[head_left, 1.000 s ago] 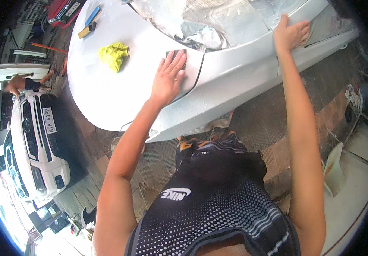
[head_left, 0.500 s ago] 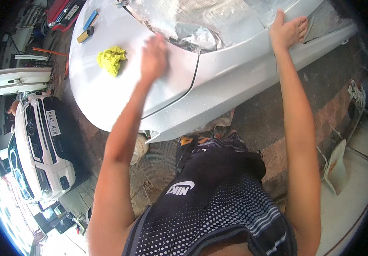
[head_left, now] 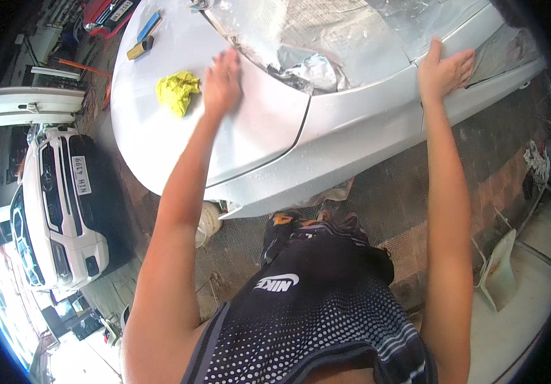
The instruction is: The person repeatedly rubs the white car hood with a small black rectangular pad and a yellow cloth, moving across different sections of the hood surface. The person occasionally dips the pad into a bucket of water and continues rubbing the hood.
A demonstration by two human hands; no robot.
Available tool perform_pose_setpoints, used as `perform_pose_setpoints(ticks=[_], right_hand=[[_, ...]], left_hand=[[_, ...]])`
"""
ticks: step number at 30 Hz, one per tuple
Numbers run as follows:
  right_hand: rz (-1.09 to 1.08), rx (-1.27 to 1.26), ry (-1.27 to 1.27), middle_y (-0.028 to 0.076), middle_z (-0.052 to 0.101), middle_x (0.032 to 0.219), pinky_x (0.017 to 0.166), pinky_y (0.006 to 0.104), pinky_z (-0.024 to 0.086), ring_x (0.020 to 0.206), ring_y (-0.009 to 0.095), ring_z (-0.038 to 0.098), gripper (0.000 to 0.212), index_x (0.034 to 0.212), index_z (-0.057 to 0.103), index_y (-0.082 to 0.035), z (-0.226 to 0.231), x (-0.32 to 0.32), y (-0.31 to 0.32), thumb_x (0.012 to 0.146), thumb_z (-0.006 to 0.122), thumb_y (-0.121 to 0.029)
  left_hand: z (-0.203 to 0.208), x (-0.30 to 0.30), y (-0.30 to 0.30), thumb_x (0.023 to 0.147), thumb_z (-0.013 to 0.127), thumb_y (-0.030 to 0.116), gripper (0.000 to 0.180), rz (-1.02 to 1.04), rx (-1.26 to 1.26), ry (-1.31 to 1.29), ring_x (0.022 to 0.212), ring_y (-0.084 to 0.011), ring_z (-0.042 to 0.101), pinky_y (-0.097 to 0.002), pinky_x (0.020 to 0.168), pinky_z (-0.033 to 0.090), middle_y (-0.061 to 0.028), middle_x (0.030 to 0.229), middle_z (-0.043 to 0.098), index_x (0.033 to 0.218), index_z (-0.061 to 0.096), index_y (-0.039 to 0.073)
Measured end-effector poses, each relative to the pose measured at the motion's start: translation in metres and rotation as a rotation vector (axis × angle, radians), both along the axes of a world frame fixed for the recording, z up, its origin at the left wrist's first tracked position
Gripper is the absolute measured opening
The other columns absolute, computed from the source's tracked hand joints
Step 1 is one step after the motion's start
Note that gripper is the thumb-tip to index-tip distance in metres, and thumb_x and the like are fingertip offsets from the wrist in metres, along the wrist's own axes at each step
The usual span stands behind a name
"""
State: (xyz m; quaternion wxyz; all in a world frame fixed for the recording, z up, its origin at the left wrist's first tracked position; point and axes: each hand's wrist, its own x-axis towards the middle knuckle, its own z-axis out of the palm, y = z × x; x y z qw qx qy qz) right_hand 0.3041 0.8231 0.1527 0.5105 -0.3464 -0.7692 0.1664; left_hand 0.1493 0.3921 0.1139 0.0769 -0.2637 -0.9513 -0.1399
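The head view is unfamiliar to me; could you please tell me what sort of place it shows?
Probably a car body workshop, perhaps for paintwork: the silvery car has paper spread over part of it, a cloth lies on it, and a white vehicle stands nearby.

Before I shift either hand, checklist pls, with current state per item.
1. Right hand supported: ok, appears to rest on the bodywork edge beside the papered area.
2. Left hand over the white car panel: ok, fingers extended.
3. Anything under the left palm: cannot tell, hidden from above and slightly blurred.
4. Yellow-green cloth well away from the left hand: not ok, it lies crumpled right beside it.
5. Blue block and tan block apart from both hands: ok, farther up the panel.
6. Masking paper flat near the panel: not ok, bunched up there.
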Motion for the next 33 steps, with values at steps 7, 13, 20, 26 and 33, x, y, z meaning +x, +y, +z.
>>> perform_pose_setpoints(ticks=[7, 13, 20, 26, 33], right_hand=[[-0.045, -0.019, 0.004, 0.033, 0.03, 0.159, 0.121, 0.0585, 0.015, 0.15, 0.045, 0.024, 0.1, 0.152, 0.023, 0.019, 0.003, 0.005, 0.011, 0.094, 0.057, -0.056], [-0.211, -0.009, -0.203, 0.034, 0.023, 0.162, 0.121, 0.0604, 0.015, 0.15, 0.047, 0.022, 0.097, 0.155, 0.021, 0.014, -0.001, 0.0, 0.014, 0.095, 0.058, -0.053], [0.599, 0.309, 0.023, 0.027, 0.033, 0.159, 0.12, 0.0602, 0.019, 0.15, 0.048, 0.024, 0.078, 0.152, 0.04, -0.006, -0.014, -0.025, -0.186, 0.085, 0.078, -0.019], [1.096, 0.159, -0.308, 0.026, 0.017, 0.166, 0.115, 0.0667, 0.028, 0.146, 0.057, 0.023, 0.106, 0.156, 0.038, -0.025, -0.008, -0.11, -0.388, 0.067, 0.09, -0.048], [1.062, 0.39, -0.592, 0.02, 0.046, 0.143, 0.098, 0.0614, 0.044, 0.131, 0.048, 0.046, 0.085, 0.14, 0.055, -0.032, -0.03, -0.182, -0.461, 0.065, 0.087, -0.055]], left_hand=[[-0.02, 0.068, 0.0, 0.108, 0.041, 0.027, 0.049, -0.237, 0.008, -0.017, 0.151, -0.0361, 0.033, -0.0546, 0.123, 0.024, -0.0091, 0.164, 0.037, 0.156, 0.043, 0.014], [0.056, 0.048, -0.001, 0.11, 0.038, 0.04, 0.051, 0.274, 0.44, -0.496, 0.14, -0.0394, 0.048, -0.0434, 0.116, 0.037, -0.0193, 0.148, 0.055, 0.147, 0.054, 0.008], [0.031, 0.185, -0.116, 0.108, 0.045, 0.017, 0.047, 0.491, 1.984, -0.699, 0.127, -0.0361, 0.059, -0.0586, 0.105, 0.054, -0.0206, 0.141, 0.055, 0.153, 0.039, 0.004], [0.043, 0.226, -0.214, 0.095, 0.048, 0.0, 0.055, 0.613, 2.003, -0.603, 0.13, -0.0392, 0.053, -0.0622, 0.106, 0.052, -0.0214, 0.144, 0.046, 0.149, 0.044, 0.008], [0.017, 0.247, -0.264, 0.099, 0.052, 0.01, 0.043, 0.62, 2.082, -0.602, 0.125, -0.0356, 0.058, -0.0639, 0.106, 0.051, -0.0192, 0.138, 0.051, 0.141, 0.046, 0.004]])
